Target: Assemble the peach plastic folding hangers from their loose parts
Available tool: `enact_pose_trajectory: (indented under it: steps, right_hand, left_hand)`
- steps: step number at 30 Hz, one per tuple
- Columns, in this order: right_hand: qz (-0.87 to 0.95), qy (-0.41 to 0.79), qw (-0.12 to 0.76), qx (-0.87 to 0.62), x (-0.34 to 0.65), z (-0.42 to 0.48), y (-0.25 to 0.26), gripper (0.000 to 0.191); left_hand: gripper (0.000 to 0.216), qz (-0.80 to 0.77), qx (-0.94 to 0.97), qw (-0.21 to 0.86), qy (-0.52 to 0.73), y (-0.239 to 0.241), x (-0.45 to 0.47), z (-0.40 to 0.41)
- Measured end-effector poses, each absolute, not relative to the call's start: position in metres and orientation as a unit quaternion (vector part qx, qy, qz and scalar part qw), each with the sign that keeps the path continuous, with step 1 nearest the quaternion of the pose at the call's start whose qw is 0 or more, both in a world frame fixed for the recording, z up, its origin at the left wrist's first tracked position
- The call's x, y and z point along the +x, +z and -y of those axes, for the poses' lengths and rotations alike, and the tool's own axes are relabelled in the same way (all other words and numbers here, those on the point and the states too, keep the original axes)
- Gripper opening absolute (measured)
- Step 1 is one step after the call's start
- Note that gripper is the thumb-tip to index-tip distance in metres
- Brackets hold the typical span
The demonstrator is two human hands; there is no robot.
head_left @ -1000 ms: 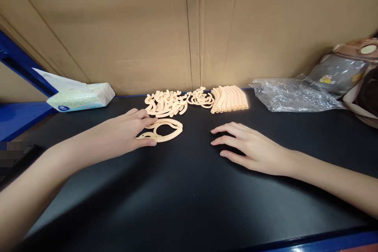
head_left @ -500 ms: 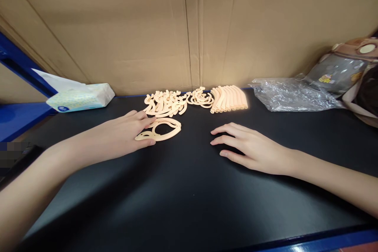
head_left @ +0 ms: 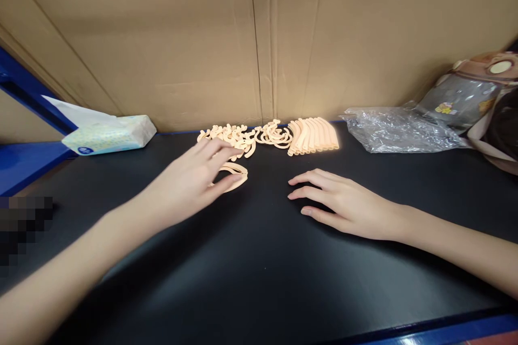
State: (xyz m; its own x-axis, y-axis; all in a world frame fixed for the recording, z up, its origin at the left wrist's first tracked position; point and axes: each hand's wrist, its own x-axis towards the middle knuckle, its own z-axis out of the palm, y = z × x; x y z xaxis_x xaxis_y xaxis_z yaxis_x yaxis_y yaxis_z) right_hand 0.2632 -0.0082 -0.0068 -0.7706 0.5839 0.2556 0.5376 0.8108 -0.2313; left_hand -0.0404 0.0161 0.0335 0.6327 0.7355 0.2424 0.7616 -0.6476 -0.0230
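My left hand (head_left: 198,178) hovers over the front group of peach-coloured curved pieces (head_left: 238,179), fingers apart, covering most of it. Whether the fingertips touch anything I cannot tell. Just beyond them lies a loose heap of short curved pieces (head_left: 243,143). My right hand (head_left: 335,202) rests with its fingers spread at or just above the black tabletop (head_left: 259,269), holding nothing. Farther back, thin C-shaped pieces (head_left: 275,135) lie in a small pile, and beside them a row of longer curved tubes (head_left: 313,136) is lined up side by side.
A tissue pack (head_left: 109,137) stands at the back left. To the right are a crumpled clear plastic bag (head_left: 404,129), a bottle with a brown lid (head_left: 461,97) and a dark bag at the edge. A cardboard wall (head_left: 194,38) closes off the back.
My left hand has moved to the right and slightly farther back, from the left end of the front group to above it. My right hand stays in place.
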Motion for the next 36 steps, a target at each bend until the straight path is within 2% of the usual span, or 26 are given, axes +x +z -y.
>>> enact_pose_trajectory:
  steps: [3, 10, 15, 19, 20, 23, 26, 32, 36]
  right_hand:
    - [0.939, 0.071, 0.157, -0.297, 0.264, 0.008, -0.007, 0.029]
    - [0.936, 0.088, 0.167, -0.298, 0.264, 0.008, -0.007, 0.028]
    - [0.904, 0.111, 0.233, -0.341, 0.262, 0.002, -0.003, 0.027]
    - [0.847, 0.033, 0.293, -0.443, 0.273, -0.022, 0.012, 0.029]
    - [0.833, 0.001, 0.286, -0.473, 0.278, -0.032, 0.016, 0.03]
    - [0.797, -0.079, 0.184, -0.57, 0.294, -0.066, 0.028, 0.034]
    - [0.749, -0.066, 0.117, -0.649, 0.304, -0.099, 0.034, 0.036]
    - [0.696, -0.036, 0.054, -0.715, 0.309, -0.133, 0.032, 0.058]
    - [0.7, -0.017, 0.032, -0.714, 0.309, -0.139, 0.029, 0.056]
  left_hand:
    - [0.04, 0.333, -0.931, 0.057, -0.136, 0.024, -0.017, -0.001]
    - [0.054, 0.267, -0.958, -0.031, -0.099, 0.003, 0.0, 0.018]
    - [0.052, 0.29, -0.951, -0.073, -0.081, -0.001, -0.001, 0.014]
    - [0.048, 0.292, -0.947, -0.093, -0.098, 0.001, 0.001, 0.015]
    - [0.048, 0.293, -0.946, -0.097, -0.099, 0.002, 0.001, 0.015]
    - [0.047, 0.296, -0.944, -0.105, -0.097, 0.003, 0.001, 0.015]
    - [0.047, 0.296, -0.943, -0.111, -0.101, 0.003, 0.0, 0.015]
    - [0.048, 0.297, -0.943, -0.112, -0.099, -0.001, -0.002, 0.014]
    - [0.049, 0.295, -0.944, -0.109, -0.102, -0.002, -0.002, 0.013]
